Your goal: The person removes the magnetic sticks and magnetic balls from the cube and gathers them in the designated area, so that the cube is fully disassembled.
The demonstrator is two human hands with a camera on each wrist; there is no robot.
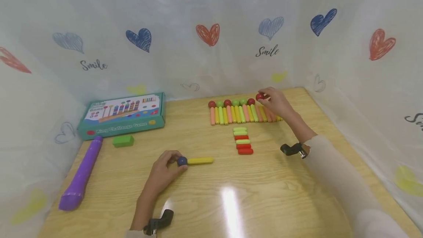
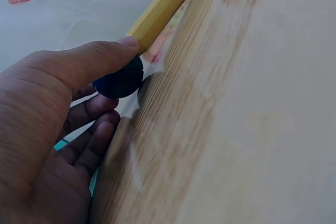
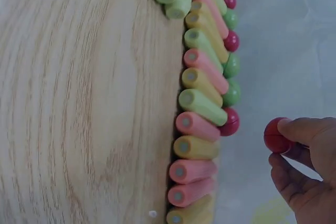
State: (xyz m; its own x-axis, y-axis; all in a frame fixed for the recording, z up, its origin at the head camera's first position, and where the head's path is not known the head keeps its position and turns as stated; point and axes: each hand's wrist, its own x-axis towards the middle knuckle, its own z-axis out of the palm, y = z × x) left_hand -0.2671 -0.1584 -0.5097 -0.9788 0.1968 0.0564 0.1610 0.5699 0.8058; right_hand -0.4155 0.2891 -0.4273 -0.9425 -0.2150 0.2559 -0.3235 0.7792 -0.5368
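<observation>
My left hand [image 1: 162,172] pinches a blue ball [image 1: 182,161] at the front middle of the table. A yellow stick [image 1: 200,161] extends from that ball to the right; in the left wrist view the thumb lies where ball and stick meet. At the back right, my right hand [image 1: 278,103] holds a red ball [image 3: 276,136] between thumb and fingers. Below it runs a row of pink, yellow and green sticks [image 1: 236,115] lying side by side. Red and green balls [image 1: 227,103] line the row's far ends; the right wrist view shows the held ball apart from them.
Short red and light green sticks [image 1: 243,146] form a column in front of the row. To the left are a teal game box [image 1: 122,129], a green block [image 1: 123,141] and a purple microphone-shaped object [image 1: 82,173]. A heart-printed sheet [image 1: 172,58] hangs behind the table.
</observation>
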